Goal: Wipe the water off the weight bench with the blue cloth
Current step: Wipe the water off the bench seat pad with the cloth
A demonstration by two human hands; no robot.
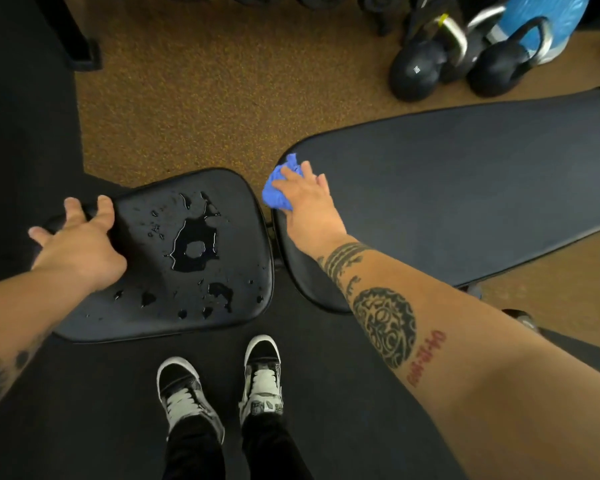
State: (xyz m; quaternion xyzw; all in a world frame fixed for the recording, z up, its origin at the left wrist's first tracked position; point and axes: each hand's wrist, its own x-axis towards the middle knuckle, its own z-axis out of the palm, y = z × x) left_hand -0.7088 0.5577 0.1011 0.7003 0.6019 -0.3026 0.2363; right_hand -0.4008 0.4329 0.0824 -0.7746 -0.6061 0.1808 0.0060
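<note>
The black weight bench has two pads. Its seat pad (243,216) lies at centre left and carries a puddle of water (194,245) with several smaller drops around it. The long back pad (465,188) stretches to the right and looks dry. My right hand (303,199) presses the crumpled blue cloth (278,190) onto the near left corner of the back pad, fingers closed over it. My left hand (78,244) rests on the seat pad's left edge, fingers spread and curled over the rim, beside the water.
Two black kettlebells (416,69) stand on the brown speckled floor at the back right, next to a blue object (548,15). A black rack foot (80,53) sits at the back left. My shoes (219,386) stand on a black mat below the seat pad.
</note>
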